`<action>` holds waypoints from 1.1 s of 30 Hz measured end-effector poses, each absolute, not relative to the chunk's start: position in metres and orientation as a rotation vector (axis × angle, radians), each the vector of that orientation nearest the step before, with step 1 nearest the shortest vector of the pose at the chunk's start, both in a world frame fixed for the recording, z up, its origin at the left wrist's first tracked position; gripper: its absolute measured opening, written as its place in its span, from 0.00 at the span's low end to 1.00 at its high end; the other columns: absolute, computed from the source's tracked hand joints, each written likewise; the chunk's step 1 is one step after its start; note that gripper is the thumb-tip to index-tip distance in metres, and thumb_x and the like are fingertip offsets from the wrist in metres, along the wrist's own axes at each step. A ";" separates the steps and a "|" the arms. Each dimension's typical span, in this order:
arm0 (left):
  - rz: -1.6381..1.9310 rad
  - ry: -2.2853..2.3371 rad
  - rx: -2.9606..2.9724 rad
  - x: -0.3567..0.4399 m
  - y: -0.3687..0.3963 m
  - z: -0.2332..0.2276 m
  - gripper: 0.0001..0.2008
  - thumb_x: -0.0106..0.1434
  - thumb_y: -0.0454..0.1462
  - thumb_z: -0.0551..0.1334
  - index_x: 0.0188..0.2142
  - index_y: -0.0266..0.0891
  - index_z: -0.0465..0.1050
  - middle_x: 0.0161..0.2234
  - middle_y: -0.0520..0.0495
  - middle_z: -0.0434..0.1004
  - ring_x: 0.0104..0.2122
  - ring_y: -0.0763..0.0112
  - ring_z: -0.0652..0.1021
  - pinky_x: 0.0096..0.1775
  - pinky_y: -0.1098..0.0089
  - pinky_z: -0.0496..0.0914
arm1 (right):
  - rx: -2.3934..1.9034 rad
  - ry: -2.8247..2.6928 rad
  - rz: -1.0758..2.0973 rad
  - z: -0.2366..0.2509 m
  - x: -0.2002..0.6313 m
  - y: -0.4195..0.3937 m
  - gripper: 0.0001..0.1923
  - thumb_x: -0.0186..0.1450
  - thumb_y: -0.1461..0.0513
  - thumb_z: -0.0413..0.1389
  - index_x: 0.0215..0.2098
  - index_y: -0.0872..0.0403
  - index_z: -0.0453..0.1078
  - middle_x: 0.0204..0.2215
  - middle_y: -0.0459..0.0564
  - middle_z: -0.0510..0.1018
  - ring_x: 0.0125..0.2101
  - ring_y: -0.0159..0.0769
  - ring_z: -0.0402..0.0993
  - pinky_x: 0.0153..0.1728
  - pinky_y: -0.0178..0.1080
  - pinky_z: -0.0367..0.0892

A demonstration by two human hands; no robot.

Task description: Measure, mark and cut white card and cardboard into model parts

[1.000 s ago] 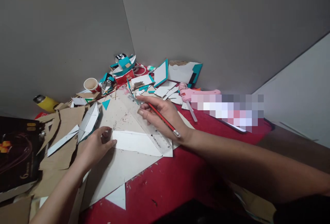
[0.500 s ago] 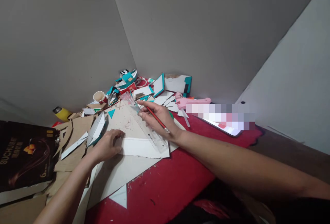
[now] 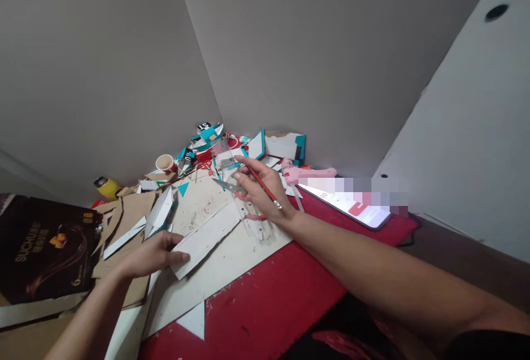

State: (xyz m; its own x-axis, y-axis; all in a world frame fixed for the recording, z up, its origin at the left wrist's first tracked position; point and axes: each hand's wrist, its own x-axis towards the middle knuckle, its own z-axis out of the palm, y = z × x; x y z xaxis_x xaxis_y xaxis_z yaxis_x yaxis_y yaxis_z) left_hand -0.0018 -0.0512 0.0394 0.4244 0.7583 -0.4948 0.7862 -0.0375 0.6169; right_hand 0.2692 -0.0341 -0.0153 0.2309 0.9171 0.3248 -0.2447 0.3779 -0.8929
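Note:
My left hand grips the near end of a white cardboard strip, its thumb on top. The strip lies tilted up to the right, slightly raised from the large pale board. In my right hand are a red-and-black pencil, eraser end toward me, and a clear plastic ruler. The ruler passes under the fingers and comes out below the palm. Scissors with orange handles lie under that hand, partly hidden by it and seen through the ruler.
A pink glue gun and a lit phone lie right on the red cloth. A paper cup, a yellow bottle, cardboard scraps and a dark box stand left. Teal-and-white pieces sit at the back.
My left hand has taken hold of the strip and turned it, drawing its near end toward me. My right hand has shifted slightly right with ruler and pencil, and scissors now show beneath it.

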 end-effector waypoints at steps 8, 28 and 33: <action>0.664 1.541 1.174 -0.010 -0.089 0.011 0.12 0.60 0.45 0.60 0.32 0.39 0.66 0.26 0.51 0.72 0.21 0.76 0.71 0.25 0.75 0.68 | -0.833 -0.997 0.969 -0.009 0.269 -0.041 0.24 0.59 0.56 0.59 0.53 0.54 0.69 0.34 0.45 0.70 0.25 0.28 0.65 0.25 0.34 0.69; 0.284 1.870 2.548 -0.035 -0.011 -0.015 0.22 0.60 0.37 0.56 0.53 0.34 0.70 0.50 0.34 0.76 0.50 0.49 0.74 0.51 0.54 0.66 | -0.930 -1.183 1.051 -0.013 0.261 -0.042 0.21 0.59 0.59 0.56 0.50 0.56 0.71 0.29 0.46 0.72 0.27 0.32 0.69 0.22 0.33 0.64; 0.060 1.919 2.453 -0.023 0.008 -0.008 0.17 0.56 0.33 0.56 0.45 0.39 0.76 0.38 0.43 0.81 0.37 0.60 0.79 0.37 0.68 0.69 | -0.945 -1.178 1.033 -0.014 0.261 -0.041 0.20 0.60 0.60 0.56 0.50 0.57 0.72 0.28 0.45 0.71 0.27 0.32 0.69 0.24 0.34 0.66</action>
